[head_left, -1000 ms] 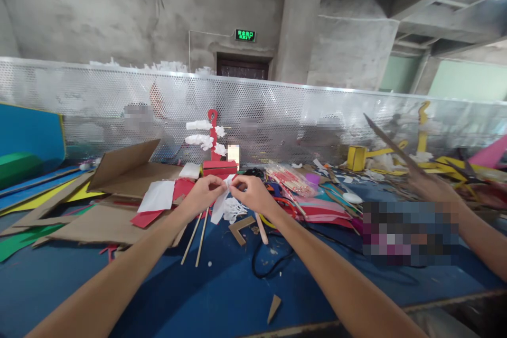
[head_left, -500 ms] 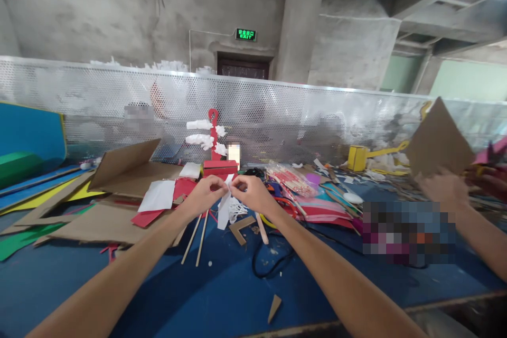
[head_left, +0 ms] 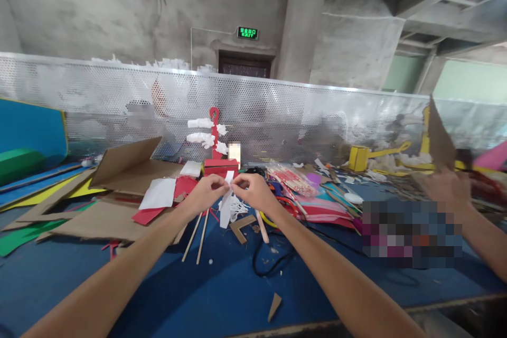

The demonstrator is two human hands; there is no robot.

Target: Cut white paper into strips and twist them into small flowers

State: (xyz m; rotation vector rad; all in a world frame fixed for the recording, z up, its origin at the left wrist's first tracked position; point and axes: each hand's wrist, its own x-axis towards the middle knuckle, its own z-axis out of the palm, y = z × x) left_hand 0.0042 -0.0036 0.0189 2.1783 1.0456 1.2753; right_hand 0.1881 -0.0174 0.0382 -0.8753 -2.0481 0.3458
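Between my two hands hangs a narrow white paper strip (head_left: 225, 211), pinched near its upper end. My left hand (head_left: 208, 193) grips it from the left with thumb and fingers closed. My right hand (head_left: 251, 190) pinches it from the right, fingertips almost meeting the left ones. Just behind my hands stands a red box (head_left: 221, 166) with a tall red upright (head_left: 215, 137) that carries white crumpled pieces (head_left: 200, 138). Below and behind the strip lies a bunch of white cut paper (head_left: 238, 208). Two thin wooden sticks (head_left: 202, 237) lie under my left hand.
Cardboard pieces (head_left: 95, 222) and a white sheet (head_left: 158, 194) pile up at the left. An L-shaped cardboard scrap (head_left: 241, 230) and a black cable (head_left: 261, 272) lie near my right forearm. At right, another person's hand (head_left: 449, 193) holds a cardboard sheet (head_left: 440, 140). A perforated metal screen (head_left: 277, 111) stands behind.
My hands stay almost in place, still pinching the white strip. At the right, the other person's cardboard sheet has turned more edge-on. The view has shifted slightly.
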